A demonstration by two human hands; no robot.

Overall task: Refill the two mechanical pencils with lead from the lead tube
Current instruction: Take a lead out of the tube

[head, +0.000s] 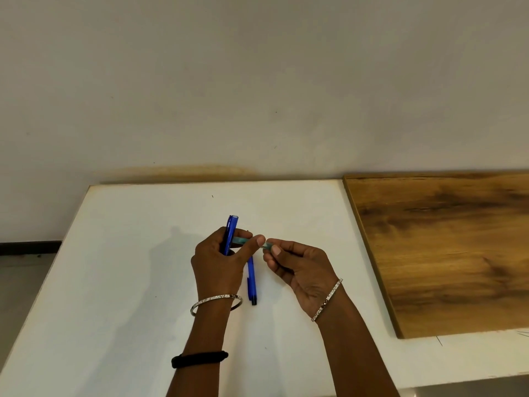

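While in left hand (220, 263), lead tube (240, 240)

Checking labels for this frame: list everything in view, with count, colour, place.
held pencil: 1, blue, upright in left hand
loose pencil: 1, blue, flat on table between the wrists
lead tube: 1, teal, pinched between both hands
table: 1, white, under everything
wooden board: 1, brown, on table, right side
bracelets: 2, silver, one per wrist
hair tie: 1, black, left forearm
left hand: 1, grips held pencil, pinches lead tube
right hand: 1, pinches lead tube end
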